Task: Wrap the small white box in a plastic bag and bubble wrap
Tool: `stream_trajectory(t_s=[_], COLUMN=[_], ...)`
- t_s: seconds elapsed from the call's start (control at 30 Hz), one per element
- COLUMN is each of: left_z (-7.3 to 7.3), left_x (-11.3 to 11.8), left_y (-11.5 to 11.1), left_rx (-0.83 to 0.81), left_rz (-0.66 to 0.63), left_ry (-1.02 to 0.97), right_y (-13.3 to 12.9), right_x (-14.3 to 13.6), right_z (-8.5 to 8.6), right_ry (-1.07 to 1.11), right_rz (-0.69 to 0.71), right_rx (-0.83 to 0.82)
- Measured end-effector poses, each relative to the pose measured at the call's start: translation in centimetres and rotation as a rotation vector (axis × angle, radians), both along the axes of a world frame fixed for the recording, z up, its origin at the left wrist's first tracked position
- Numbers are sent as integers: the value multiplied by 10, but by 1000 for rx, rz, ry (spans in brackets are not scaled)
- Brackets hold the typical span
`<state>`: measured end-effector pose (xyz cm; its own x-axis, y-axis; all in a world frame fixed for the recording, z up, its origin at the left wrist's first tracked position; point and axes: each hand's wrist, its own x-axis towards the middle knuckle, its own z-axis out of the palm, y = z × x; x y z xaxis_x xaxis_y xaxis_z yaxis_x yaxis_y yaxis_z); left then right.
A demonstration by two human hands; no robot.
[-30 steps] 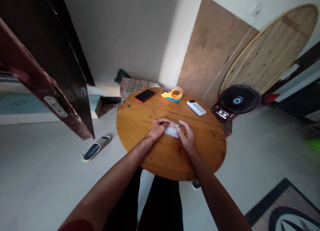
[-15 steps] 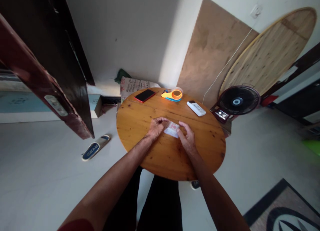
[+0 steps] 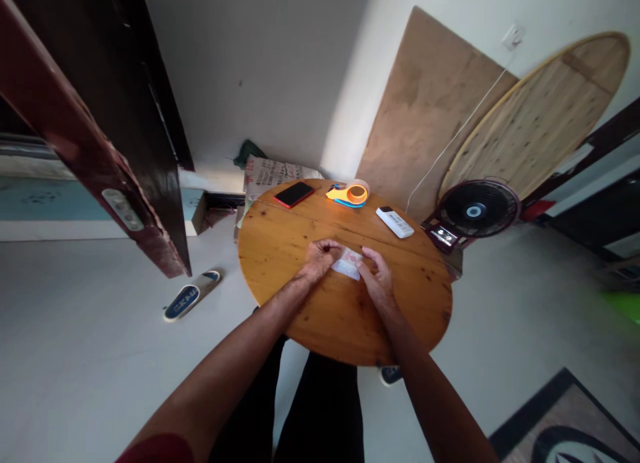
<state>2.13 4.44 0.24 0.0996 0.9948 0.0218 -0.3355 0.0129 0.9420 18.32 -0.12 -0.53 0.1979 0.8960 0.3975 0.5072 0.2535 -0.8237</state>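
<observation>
A small whitish packet with red print [image 3: 347,263] is held just over the middle of the round wooden table [image 3: 280,249]. My left hand [image 3: 321,257] pinches its left edge between thumb and fingers. On the other side, my right hand [image 3: 377,275] has its thumb on the packet's right edge, with the index finger raised above it. The packet's fine print is too small to read.
Along the table's far side lie a black phone with a red edge [image 3: 295,194], an orange tape dispenser [image 3: 353,194] and a white box-shaped device [image 3: 395,221]. A black fan [image 3: 474,210] stands beyond the right edge. A slipper [image 3: 191,296] is on the floor at left.
The whole view has shifted slightly, with the table appearing a little lower. Both hands keep nearly the same place on the packet, which looks slightly flatter and more spread.
</observation>
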Motion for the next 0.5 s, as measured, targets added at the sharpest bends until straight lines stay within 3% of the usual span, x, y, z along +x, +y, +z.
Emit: stream_trajectory(t_s=[0.13, 0.33, 0.5], left_z=[-3, -6, -6], left_x=[2, 2, 2], left_y=[2, 4, 3], left_rx=[-12, 14, 30], left_rz=[1, -40, -66], left_ry=[12, 21, 67], right_y=[2, 14, 27], right_x=[1, 1, -4], right_z=[7, 20, 24], right_ry=[-36, -113, -125], right_rz=[10, 129, 118], right_rx=[-9, -63, 9])
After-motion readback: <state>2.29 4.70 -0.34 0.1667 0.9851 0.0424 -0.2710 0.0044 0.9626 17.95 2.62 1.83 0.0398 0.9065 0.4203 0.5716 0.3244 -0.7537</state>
